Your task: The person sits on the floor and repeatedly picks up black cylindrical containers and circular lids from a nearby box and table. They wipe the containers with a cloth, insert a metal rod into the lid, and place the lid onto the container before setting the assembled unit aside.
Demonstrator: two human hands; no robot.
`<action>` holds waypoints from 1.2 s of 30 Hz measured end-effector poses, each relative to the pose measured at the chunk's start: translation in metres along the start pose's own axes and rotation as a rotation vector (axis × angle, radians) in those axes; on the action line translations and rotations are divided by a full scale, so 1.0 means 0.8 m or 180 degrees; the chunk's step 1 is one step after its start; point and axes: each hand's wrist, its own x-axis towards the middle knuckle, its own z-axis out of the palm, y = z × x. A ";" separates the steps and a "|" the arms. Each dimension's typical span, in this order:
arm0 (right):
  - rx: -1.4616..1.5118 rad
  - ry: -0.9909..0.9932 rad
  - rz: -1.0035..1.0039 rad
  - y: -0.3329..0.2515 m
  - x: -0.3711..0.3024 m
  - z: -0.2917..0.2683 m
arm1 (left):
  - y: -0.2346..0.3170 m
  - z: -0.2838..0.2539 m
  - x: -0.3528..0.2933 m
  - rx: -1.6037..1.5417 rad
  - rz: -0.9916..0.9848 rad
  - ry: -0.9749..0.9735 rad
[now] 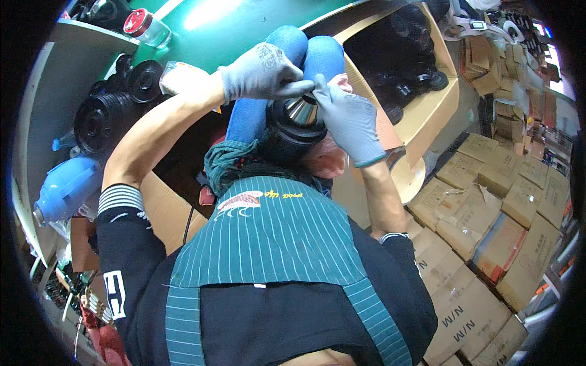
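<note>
**Two gloved hands on a round black part held over the lap**

Seen from above, a striped green apron over a dark top fills the near half of the view; its lower edge is cut off by the frame. To the right, stacked brown cartons run toward the far right, where the rim of the picture bends and blurs them. At far right an open cardboard box holds dark round parts that are hard to make out in shadow. On the left a grey shelf carries stacked black discs, a blue container and, farther off, a clear jar with a red lid. At centre, above blue-trousered knees, sits the round black part with a shiny metal cone in its middle; its lower half is hidden by the apron top. The left hand, in a grey glove, pinches its far edge. The right hand, also gloved, grips its right side.
</note>
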 end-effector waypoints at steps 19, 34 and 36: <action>0.4086 0.0457 -0.1863 0.050 0.009 0.004 | -0.035 0.016 0.020 -0.1652 -0.0373 -0.0023; 0.3436 -0.0371 -0.2583 0.042 0.046 -0.025 | -0.054 0.010 0.020 -0.1030 -0.0034 0.0176; 0.2982 -0.0526 -0.3022 0.037 0.054 -0.037 | -0.056 0.016 0.024 -0.0932 0.0156 0.0389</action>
